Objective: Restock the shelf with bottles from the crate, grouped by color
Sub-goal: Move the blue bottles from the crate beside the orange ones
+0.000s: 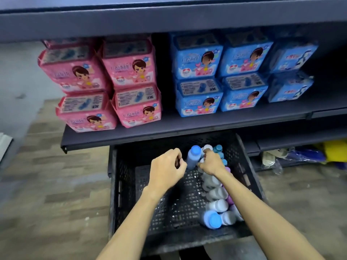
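Crate [169,212] floor lies open leftward; left hand [167,167] curls empty, right hand [213,163] grips white bottle [206,147].

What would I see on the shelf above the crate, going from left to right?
Two stacks of pink soft packs with a cartoon girl → a dark gap → two stacks of light blue soft packs with that girl → one stack of blue soft packs turned sideways.
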